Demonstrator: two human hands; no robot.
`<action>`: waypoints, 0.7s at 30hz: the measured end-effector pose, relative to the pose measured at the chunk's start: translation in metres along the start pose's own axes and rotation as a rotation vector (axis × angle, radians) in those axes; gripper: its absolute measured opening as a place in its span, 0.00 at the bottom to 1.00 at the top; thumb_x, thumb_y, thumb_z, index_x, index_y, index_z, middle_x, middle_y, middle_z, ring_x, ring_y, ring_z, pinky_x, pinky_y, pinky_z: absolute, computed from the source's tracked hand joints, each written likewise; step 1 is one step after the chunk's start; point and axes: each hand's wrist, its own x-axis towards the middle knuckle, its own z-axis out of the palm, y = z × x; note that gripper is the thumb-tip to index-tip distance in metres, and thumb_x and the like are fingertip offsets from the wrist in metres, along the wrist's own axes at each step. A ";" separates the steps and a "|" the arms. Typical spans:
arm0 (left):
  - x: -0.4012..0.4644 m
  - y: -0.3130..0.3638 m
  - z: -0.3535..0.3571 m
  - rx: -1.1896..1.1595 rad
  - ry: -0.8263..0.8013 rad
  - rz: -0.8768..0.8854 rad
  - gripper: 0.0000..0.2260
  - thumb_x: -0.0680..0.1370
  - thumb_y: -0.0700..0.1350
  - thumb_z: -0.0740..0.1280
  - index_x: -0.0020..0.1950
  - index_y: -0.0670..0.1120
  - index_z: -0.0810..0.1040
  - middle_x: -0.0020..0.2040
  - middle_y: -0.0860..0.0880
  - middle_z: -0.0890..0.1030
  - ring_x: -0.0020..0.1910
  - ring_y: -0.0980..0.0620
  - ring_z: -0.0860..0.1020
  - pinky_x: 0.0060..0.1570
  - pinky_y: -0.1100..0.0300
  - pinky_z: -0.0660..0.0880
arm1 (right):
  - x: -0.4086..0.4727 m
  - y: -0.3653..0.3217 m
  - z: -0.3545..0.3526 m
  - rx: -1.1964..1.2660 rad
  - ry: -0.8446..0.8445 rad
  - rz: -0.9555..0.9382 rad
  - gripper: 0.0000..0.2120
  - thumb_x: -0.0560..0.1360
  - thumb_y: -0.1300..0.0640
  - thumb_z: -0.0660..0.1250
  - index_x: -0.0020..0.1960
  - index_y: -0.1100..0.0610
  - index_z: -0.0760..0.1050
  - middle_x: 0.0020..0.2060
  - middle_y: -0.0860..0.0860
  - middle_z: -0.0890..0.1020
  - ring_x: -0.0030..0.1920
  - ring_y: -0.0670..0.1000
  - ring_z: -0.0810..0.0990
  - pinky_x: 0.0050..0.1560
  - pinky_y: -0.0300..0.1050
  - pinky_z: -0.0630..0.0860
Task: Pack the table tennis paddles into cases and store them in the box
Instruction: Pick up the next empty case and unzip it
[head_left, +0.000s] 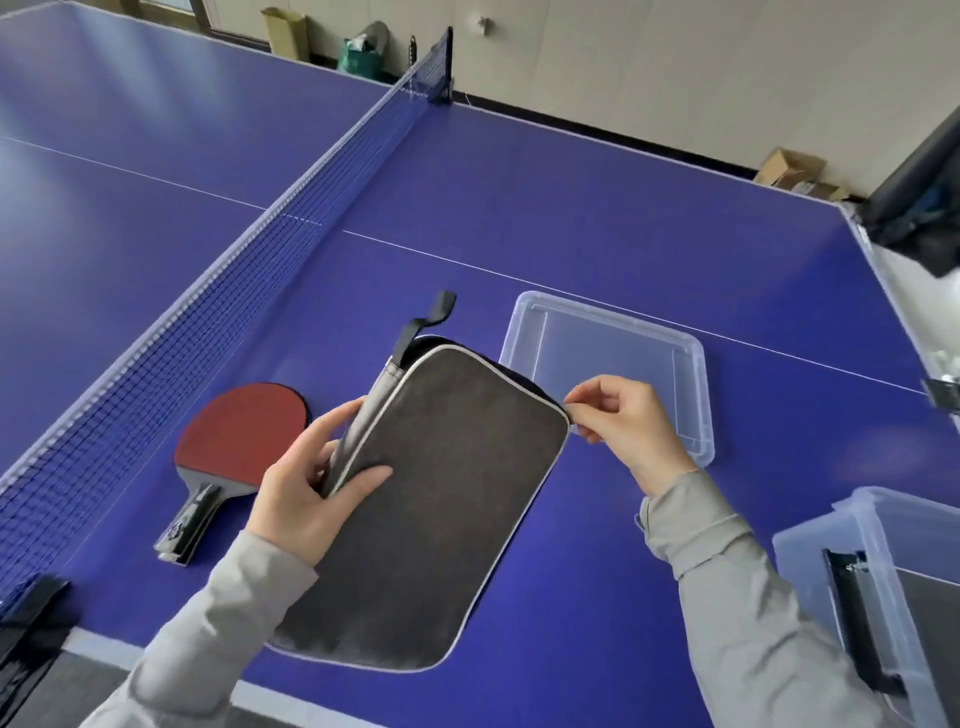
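A dark grey paddle case (441, 509) with pale piping is held tilted above the blue table. My left hand (317, 467) grips its left spine, thumb on the front face. My right hand (618, 421) pinches something small, likely the zip pull, at the case's upper right corner. A black strap sticks up from the top of the case. A red paddle (244, 431) lies flat on the table to the left of the case, handle toward me. A clear plastic box (872, 582) stands at the lower right with a dark case inside it.
The box's clear lid (613, 358) lies flat on the table (571, 228) behind my right hand. The net (218, 291) runs diagonally along the left. A dark object sits at the table's far right corner. Cardboard boxes stand on the floor by the wall.
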 end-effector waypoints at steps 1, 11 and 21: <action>0.006 -0.001 -0.006 -0.054 0.002 -0.026 0.28 0.68 0.35 0.74 0.56 0.64 0.73 0.38 0.60 0.83 0.36 0.64 0.79 0.40 0.74 0.74 | -0.002 -0.002 0.002 0.015 -0.002 -0.003 0.07 0.70 0.66 0.70 0.37 0.55 0.79 0.26 0.49 0.79 0.27 0.47 0.74 0.31 0.39 0.72; 0.054 -0.020 -0.028 -0.454 0.006 -0.337 0.15 0.73 0.40 0.70 0.58 0.49 0.78 0.39 0.54 0.85 0.37 0.59 0.82 0.34 0.67 0.77 | -0.026 -0.026 0.028 0.033 -0.013 -0.102 0.05 0.73 0.67 0.68 0.41 0.61 0.81 0.32 0.56 0.83 0.29 0.47 0.79 0.31 0.34 0.74; 0.091 -0.034 -0.017 -0.433 0.327 -0.499 0.19 0.74 0.42 0.71 0.64 0.42 0.73 0.35 0.54 0.76 0.23 0.68 0.75 0.23 0.76 0.69 | -0.072 -0.004 0.068 -0.158 0.247 -0.274 0.10 0.69 0.69 0.70 0.36 0.55 0.79 0.29 0.44 0.79 0.30 0.42 0.75 0.36 0.32 0.73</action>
